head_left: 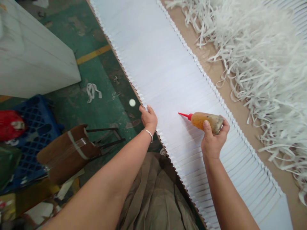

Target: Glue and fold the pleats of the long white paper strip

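Brown work surface [298, 217], running diagonally and cut off at the frame edges. Along it lies a long row of overlapping white sheets [165, 67], its borders stepped like small teeth. Beside the row, on the side away from the person, a tangled heap of white strips [266, 64] spreads over the surface, some loose ends reaching toward the sheets. On the green floor [76, 95] at left stand a large white container [40, 54], a blue plastic pallet [33, 127] and a brown-topped stool [69, 156] bound with a pale band; a red bag [11, 124] rests on the pallet.

The right hand [213, 140] grips the lower end of an amber squeeze bottle [203, 121], thumb along its side; the bottle is held tilted over the sheets, its red nozzle [184, 114] pointing left. The left hand [149, 118] lies at the row's near border, thumb and forefinger parted; whether they pinch a sheet cannot be told. A white strip [90, 91] lies on the floor, and a thin bracelet [150, 134] rings the left wrist.

The container, pallet and heap are cropped by the frame. The left forearm covers part of the garment [153, 191]. The right hand hides part of the bottle's base; contact between nozzle tip and paper is unclear.
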`<state>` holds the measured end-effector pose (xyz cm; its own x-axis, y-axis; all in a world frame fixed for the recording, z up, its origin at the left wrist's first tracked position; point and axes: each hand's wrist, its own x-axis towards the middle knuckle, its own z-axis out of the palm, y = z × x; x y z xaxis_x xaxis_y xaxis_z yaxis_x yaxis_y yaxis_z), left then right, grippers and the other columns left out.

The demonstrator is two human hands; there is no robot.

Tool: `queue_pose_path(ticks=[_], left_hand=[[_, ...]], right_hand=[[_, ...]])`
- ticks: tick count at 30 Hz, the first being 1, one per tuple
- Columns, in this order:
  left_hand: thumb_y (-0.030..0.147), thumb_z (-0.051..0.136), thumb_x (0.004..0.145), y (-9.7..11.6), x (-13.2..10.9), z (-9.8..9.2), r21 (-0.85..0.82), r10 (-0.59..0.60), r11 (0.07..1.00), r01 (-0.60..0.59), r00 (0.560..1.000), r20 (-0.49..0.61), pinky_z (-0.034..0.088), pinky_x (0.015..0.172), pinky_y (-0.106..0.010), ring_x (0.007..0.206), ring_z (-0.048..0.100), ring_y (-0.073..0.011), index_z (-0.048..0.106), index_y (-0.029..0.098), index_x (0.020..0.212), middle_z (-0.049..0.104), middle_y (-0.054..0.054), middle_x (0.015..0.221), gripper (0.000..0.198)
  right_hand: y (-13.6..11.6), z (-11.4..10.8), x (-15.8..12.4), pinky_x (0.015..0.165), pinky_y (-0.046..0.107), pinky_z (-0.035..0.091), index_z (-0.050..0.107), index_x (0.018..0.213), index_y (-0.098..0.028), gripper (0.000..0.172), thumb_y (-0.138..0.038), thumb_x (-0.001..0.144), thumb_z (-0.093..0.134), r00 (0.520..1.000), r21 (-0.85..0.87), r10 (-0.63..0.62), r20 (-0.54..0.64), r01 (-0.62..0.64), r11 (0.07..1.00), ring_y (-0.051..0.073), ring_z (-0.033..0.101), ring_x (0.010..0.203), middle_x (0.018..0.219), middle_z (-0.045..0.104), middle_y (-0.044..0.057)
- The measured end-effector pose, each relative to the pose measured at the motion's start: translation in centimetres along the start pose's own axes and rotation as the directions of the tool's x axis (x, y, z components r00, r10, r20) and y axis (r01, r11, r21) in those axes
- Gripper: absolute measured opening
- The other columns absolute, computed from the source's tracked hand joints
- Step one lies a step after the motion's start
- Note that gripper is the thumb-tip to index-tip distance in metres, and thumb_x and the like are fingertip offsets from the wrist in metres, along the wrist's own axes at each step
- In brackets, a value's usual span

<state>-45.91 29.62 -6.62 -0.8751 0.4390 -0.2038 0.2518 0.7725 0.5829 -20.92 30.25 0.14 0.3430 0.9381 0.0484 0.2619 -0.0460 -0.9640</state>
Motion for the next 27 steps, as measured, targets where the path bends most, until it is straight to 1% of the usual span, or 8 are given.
queue_pose_path(ticks=[11, 14, 17, 19, 23, 24, 25, 27], left_hand=[[0.039, 0.039, 0.107, 0.2, -0.2, -0.2, 0.007, 0.007, 1.0, -0.007, 1.0, 0.009, 0.053, 0.094, -0.04, 0.112, 0.072, -0.0313, 0.044, 0.013, 0.14, 0.071, -0.022, 0.124, 0.042], [0.038, 0.039, 0.108, 0.2, -0.2, -0.2, 0.014, 0.016, 1.0, -0.016, 1.0, 0.01, 0.053, 0.094, -0.04, 0.112, 0.072, -0.0319, 0.044, 0.011, 0.14, 0.071, -0.023, 0.123, 0.042], [0.038, 0.039, 0.107, 0.2, -0.2, -0.2, 0.021, 0.012, 1.0, -0.012, 1.0, 0.011, 0.054, 0.093, -0.041, 0.111, 0.072, -0.0331, 0.044, 0.01, 0.14, 0.071, -0.024, 0.122, 0.044], [0.039, 0.039, 0.107, 0.2, -0.2, -0.2, 0.026, 0.01, 1.0, -0.01, 1.0, 0.008, 0.054, 0.092, -0.041, 0.111, 0.072, -0.0332, 0.044, 0.01, 0.14, 0.071, -0.024, 0.122, 0.044], [0.037, 0.04, 0.107, 0.1, -0.1, -0.1, 0.032, 0.017, 0.999, -0.017, 1.0, -0.003, 0.054, 0.093, -0.04, 0.112, 0.072, -0.0318, 0.045, 0.011, 0.14, 0.071, -0.023, 0.124, 0.042], [0.037, 0.04, 0.107, 0.0, -0.1, -0.1, 0.033, 0.017, 0.999, -0.017, 1.0, -0.004, 0.054, 0.093, -0.039, 0.112, 0.072, -0.0317, 0.045, 0.011, 0.14, 0.071, -0.023, 0.124, 0.042], [0.038, 0.041, 0.107, 0.0, -0.1, -0.1, 0.035, 0.015, 0.999, -0.015, 1.0, -0.005, 0.054, 0.093, -0.039, 0.112, 0.072, -0.0317, 0.045, 0.011, 0.14, 0.071, -0.023, 0.124, 0.042], [0.039, 0.041, 0.107, -0.1, 0.0, -0.1, 0.04, 0.009, 0.999, -0.009, 1.0, -0.006, 0.054, 0.092, -0.04, 0.11, 0.072, -0.0322, 0.045, 0.011, 0.14, 0.072, -0.023, 0.121, 0.043]], right_hand=[[-2.6, 1.1, -4.6, 0.108, 0.045, 0.047, 0.053, 0.137, -0.022, 0.068, -0.05, 0.081, 0.078, 0.986, -0.118, -0.035, 0.161, 0.055, 0.992, 0.024, 0.058, 0.118, 0.131, 0.056, 0.008], [-2.8, 1.5, -5.5, 0.111, 0.045, 0.045, 0.053, 0.137, -0.021, 0.067, -0.048, 0.081, 0.078, 0.976, -0.131, -0.1, 0.195, 0.127, 0.983, 0.025, 0.056, 0.123, 0.131, 0.057, 0.009], [-2.3, 1.4, -5.9, 0.11, 0.046, 0.048, 0.052, 0.14, -0.024, 0.069, -0.044, 0.081, 0.08, 0.947, -0.116, -0.214, 0.238, 0.247, 0.962, 0.025, 0.058, 0.123, 0.132, 0.058, 0.009], [-1.9, 1.1, -5.6, 0.105, 0.046, 0.053, 0.046, 0.147, -0.029, 0.075, -0.036, 0.081, 0.082, 0.894, -0.029, -0.335, 0.299, 0.359, 0.933, 0.024, 0.063, 0.119, 0.132, 0.06, 0.008], [-1.7, -0.2, -3.0, 0.099, 0.055, 0.058, 0.038, 0.152, -0.04, 0.086, -0.023, 0.079, 0.082, 0.686, 0.147, -0.61, 0.398, 0.608, 0.78, 0.029, 0.065, 0.121, 0.135, 0.062, 0.006], [-1.9, -0.7, -1.9, 0.099, 0.057, 0.057, 0.038, 0.151, -0.041, 0.087, -0.022, 0.078, 0.082, 0.668, 0.143, -0.638, 0.383, 0.639, 0.755, 0.029, 0.065, 0.121, 0.135, 0.062, 0.006], [-2.2, -1.1, -0.6, 0.1, 0.058, 0.056, 0.04, 0.15, -0.04, 0.087, -0.023, 0.076, 0.084, 0.686, 0.111, -0.641, 0.345, 0.648, 0.753, 0.03, 0.065, 0.12, 0.135, 0.062, 0.006], [-2.5, -1.8, 2.4, 0.108, 0.06, 0.051, 0.046, 0.145, -0.035, 0.084, -0.029, 0.073, 0.088, 0.795, 0.001, -0.575, 0.194, 0.586, 0.81, 0.029, 0.063, 0.123, 0.134, 0.06, 0.006]])
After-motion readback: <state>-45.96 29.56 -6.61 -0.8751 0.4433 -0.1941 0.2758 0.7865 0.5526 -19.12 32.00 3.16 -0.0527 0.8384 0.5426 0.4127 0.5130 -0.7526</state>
